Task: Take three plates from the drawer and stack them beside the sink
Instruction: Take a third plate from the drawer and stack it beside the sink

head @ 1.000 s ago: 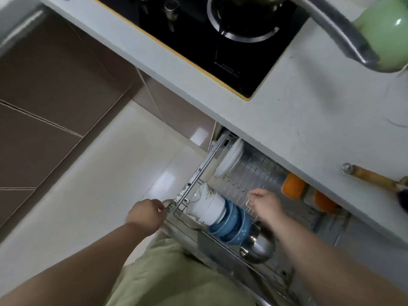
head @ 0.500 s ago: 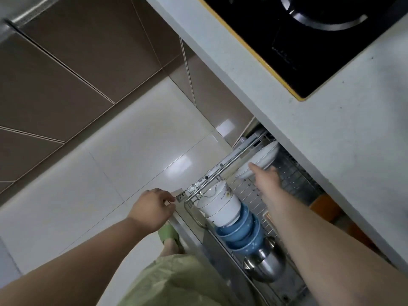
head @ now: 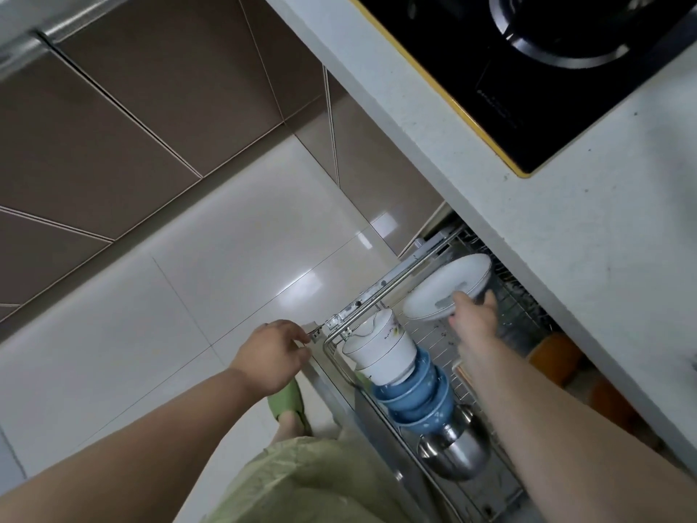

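The drawer (head: 381, 296) is pulled out from under the desk (head: 565, 228), a wire rack with a metal rail along its outer side. The right hand (head: 473, 320) reaches into it and is closed on the lower edge of a white plate (head: 445, 290), thumb on the near face and fingers behind; the plate stands tilted on its rim at the far end of the rack, its upper edge just beside the underside of the desk overhang. Whether more plates stand behind it cannot be told. The left hand (head: 275, 356) is curled at the front corner of the drawer, fingers pinched on the end of the rail.

Nearer the person, a row of nested bowls lies on its side: white bowls (head: 381, 351), then blue bowls (head: 415, 394), then steel bowls (head: 456, 454), close against the rail and touching one another. The right forearm passes over the rack beside them. Two orange items (head: 558, 356) sit deeper under the overhang, blurred. Left of the drawer the pale floor (head: 169, 296) lies open. The dark hob (head: 547, 69) sits in the desk above, its yellow edge well back from the desk's front.
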